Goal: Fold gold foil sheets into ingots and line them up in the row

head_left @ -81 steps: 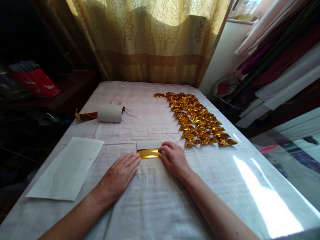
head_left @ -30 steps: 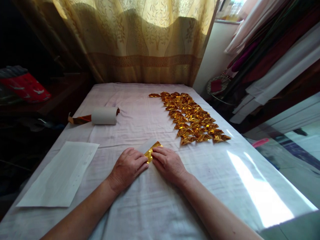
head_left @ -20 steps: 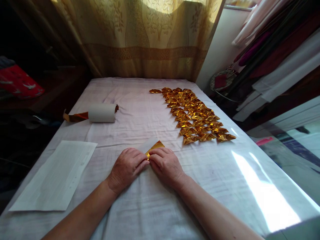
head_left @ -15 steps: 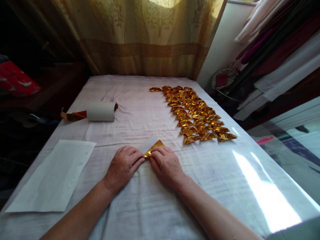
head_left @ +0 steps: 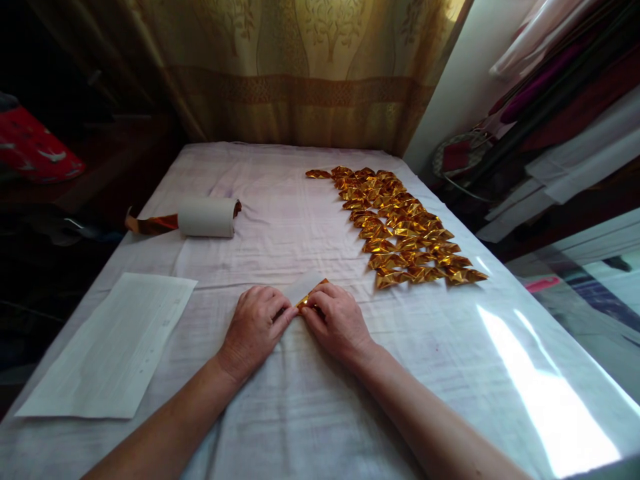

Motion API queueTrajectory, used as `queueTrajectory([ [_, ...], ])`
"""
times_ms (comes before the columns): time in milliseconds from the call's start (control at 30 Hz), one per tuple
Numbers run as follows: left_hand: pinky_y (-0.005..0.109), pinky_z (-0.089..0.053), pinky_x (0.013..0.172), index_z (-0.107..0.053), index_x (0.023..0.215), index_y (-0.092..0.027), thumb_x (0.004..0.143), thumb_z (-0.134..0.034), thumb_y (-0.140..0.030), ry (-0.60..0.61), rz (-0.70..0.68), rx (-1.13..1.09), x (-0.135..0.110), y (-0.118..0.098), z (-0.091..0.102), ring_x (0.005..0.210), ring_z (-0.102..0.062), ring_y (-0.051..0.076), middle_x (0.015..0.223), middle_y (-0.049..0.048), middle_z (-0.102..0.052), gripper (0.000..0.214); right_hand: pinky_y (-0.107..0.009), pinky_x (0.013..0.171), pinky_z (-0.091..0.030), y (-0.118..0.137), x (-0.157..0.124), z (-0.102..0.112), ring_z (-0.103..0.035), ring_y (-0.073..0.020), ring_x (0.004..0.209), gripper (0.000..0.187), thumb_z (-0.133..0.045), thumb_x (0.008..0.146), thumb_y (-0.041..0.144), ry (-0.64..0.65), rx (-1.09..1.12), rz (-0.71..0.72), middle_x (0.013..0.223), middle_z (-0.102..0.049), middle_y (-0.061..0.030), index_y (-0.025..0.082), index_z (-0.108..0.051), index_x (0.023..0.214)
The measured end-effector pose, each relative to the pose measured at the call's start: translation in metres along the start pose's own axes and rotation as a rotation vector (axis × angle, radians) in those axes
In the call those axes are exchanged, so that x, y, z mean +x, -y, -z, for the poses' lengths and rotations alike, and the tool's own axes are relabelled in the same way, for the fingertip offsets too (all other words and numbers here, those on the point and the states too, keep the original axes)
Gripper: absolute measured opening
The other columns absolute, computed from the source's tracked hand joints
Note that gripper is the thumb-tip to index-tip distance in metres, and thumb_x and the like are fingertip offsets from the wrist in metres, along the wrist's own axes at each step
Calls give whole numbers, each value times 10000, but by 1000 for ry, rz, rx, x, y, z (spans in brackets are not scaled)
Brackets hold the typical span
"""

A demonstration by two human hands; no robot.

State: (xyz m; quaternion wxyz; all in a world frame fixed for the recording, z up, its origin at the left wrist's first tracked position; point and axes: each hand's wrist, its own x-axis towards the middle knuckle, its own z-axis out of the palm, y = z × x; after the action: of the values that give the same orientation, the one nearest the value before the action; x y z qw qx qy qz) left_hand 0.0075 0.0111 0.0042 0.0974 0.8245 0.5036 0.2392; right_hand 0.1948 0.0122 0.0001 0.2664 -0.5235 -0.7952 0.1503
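Observation:
A sheet of gold foil paper [head_left: 304, 287], white on its upper face, lies on the cloth between my two hands. A narrow folded gold strip shows along its near right edge. My left hand [head_left: 257, 322] pinches the near left corner of the sheet with thumb and fingers. Bent fingers of my right hand [head_left: 336, 320] press and grip the folded edge on the right side. Both hands rest low on the table, their fingertips almost meeting. Part of the sheet is hidden under the fingers.
Rows of folded gold foil pieces [head_left: 407, 230] cover the back right of the cloth-covered table [head_left: 270, 180]. A grey-white roll [head_left: 206, 217] with a coppery foil tail stands back left. A white paper sheet [head_left: 110, 347] lies front left. A patterned curtain [head_left: 300, 87] hangs behind.
The gold flap between my hands has become narrower, and my fingers have curled further over it. The whole view has shifted slightly; the other things keep their places.

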Motion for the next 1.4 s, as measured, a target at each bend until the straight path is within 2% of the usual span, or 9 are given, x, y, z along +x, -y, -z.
queueTrajectory([
  [400,371,-406,791,-570,792,-220,916,-594,-289,2,44,60,1,-4,-3,852,-533,218,842,26,-607,145,-333,776,-424,2,-2,-6,-598,-206,867,116,-608,898,223,-43,12,-32,878,-653,-44,215,-619,783],
  [633,373,-396,802,-550,807,-218,911,-606,-285,8,75,55,1,-5,-4,866,-529,223,863,24,-599,136,-342,795,-423,2,-2,-5,-594,-215,894,37,-601,891,208,-25,22,-49,937,-652,-53,211,-634,874],
  [900,380,-395,820,-554,832,-216,925,-595,-302,23,86,30,0,-4,-4,888,-530,227,886,26,-599,133,-331,744,-409,8,2,-3,-587,-208,862,61,-658,867,234,-9,-21,-82,895,-638,-47,213,-647,811],
  [1200,367,-389,811,-555,851,-220,910,-615,-263,80,106,16,1,-2,-2,892,-527,220,900,16,-600,95,-318,800,-453,-8,1,5,-584,-189,904,77,-616,880,135,85,176,14,949,-630,-46,206,-643,870],
  [1400,369,-398,815,-555,869,-222,917,-589,-225,122,76,-30,2,4,1,908,-529,213,934,17,-606,58,-312,801,-453,-9,2,7,-583,-181,890,103,-608,853,104,95,188,17,948,-627,-41,205,-627,845],
])
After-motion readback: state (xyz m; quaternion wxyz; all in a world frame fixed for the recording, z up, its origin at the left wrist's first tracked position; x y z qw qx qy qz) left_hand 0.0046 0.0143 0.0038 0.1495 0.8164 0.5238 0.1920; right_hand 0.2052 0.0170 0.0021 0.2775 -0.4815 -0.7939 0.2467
